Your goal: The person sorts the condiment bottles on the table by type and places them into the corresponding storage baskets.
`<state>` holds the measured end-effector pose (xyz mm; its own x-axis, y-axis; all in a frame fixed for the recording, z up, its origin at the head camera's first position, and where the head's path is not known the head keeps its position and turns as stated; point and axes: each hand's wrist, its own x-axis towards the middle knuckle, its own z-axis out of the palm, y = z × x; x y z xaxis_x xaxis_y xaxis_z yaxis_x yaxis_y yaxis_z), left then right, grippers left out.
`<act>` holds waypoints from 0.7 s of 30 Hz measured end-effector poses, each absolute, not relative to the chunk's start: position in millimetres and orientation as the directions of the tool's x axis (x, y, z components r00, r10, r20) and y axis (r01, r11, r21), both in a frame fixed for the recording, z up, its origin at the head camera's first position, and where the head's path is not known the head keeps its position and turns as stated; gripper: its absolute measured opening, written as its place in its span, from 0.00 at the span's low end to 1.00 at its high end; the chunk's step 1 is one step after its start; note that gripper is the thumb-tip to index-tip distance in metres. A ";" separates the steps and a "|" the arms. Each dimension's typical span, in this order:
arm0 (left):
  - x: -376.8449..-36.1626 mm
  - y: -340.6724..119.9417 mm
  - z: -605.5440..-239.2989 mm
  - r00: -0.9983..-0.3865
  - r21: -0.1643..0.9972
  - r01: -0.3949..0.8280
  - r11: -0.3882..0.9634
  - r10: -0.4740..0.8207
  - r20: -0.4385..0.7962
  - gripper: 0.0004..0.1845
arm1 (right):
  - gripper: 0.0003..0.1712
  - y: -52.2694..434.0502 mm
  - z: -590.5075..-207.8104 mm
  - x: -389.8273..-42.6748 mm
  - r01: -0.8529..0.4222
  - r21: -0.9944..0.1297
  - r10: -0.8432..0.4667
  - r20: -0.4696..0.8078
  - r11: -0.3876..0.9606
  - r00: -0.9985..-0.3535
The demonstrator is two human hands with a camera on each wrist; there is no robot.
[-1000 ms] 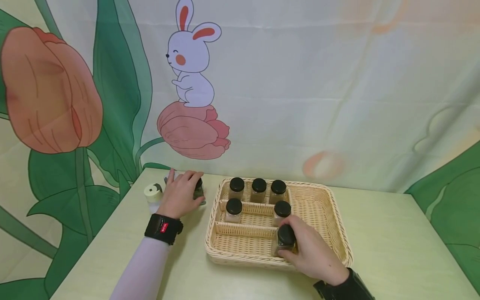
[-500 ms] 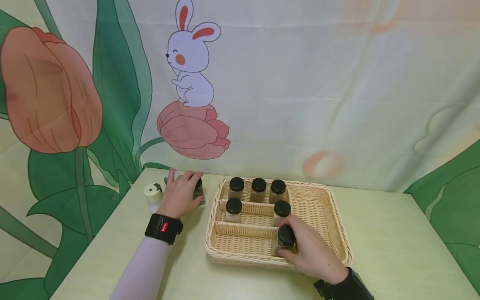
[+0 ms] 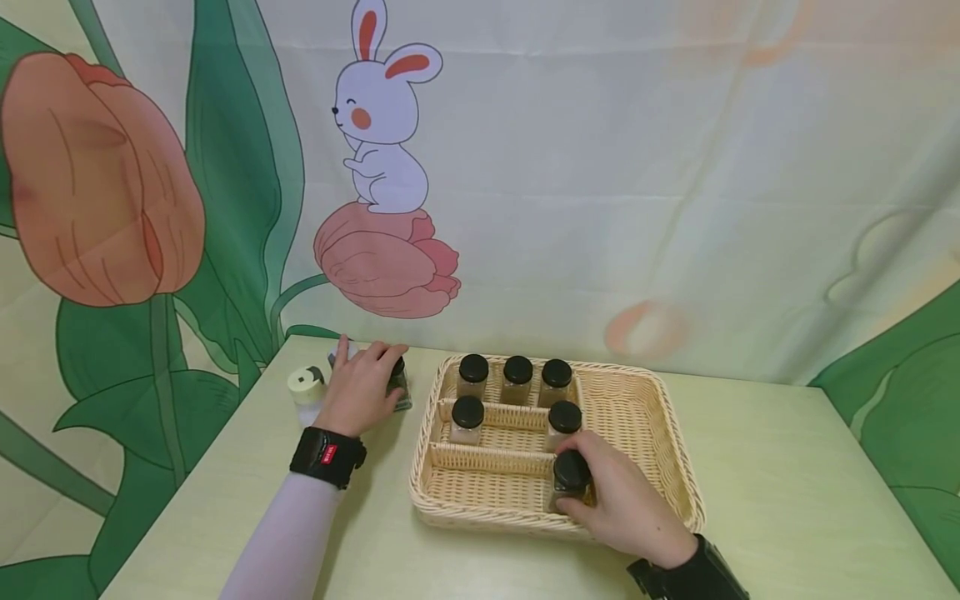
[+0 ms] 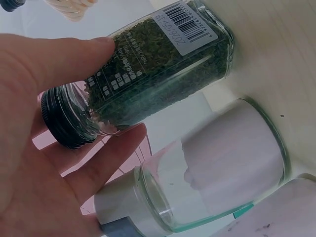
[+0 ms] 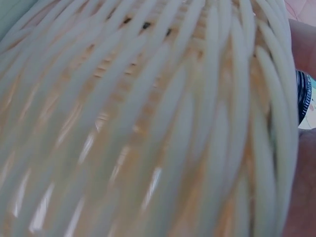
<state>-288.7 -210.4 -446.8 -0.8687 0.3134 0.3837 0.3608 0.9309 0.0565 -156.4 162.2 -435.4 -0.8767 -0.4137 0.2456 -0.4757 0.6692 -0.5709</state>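
Under each hand, a spice jar.
The left hand point(image 3: 358, 388) is gripping a herb jar point(image 4: 153, 74); the right hand point(image 3: 626, 502) is clasping a black-lidded jar point(image 3: 572, 482) in the wicker basket point(image 3: 645, 408).

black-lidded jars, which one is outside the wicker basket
The green herb jar at the table's far left, gripped by the left hand. The other six stand inside the wicker basket.

Pale green table point(image 3: 772, 492) w/ wicker basket point(image 3: 660, 417), herb jar point(image 3: 397, 385) & white-lidded jar point(image 3: 305, 386) on it
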 end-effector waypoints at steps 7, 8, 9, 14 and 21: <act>-288.9 -210.5 -447.1 -0.869 0.055 0.362 0.930 0.316 0.382 0.37 | 0.34 162.3 -435.2 -156.7 -0.482 -0.557 -0.413 0.255 0.676 -0.874; -289.2 -210.7 -447.4 -0.868 0.055 0.363 0.930 0.316 0.382 0.37 | 0.34 162.3 -435.3 -156.6 -0.481 -0.555 -0.411 0.255 0.679 -0.875; -289.2 -210.8 -447.6 -0.869 0.056 0.363 0.930 0.316 0.382 0.37 | 0.35 162.3 -435.3 -156.6 -0.479 -0.553 -0.409 0.255 0.682 -0.876; -288.9 -210.9 -447.2 -0.866 0.059 0.367 0.928 0.318 0.386 0.37 | 0.35 163.0 -435.5 -156.8 -0.478 -0.550 -0.403 0.260 0.685 -0.877; -288.9 -211.2 -446.8 -0.865 0.060 0.371 0.927 0.322 0.384 0.36 | 0.36 162.8 -434.0 -157.4 -0.458 -0.564 -0.394 0.240 0.687 -0.887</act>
<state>-288.9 -211.2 -446.8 -0.8654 0.3222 0.3838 0.3715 0.9265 0.0597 -157.4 162.8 -434.0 -0.8870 -0.3943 0.2402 -0.4582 0.6871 -0.5638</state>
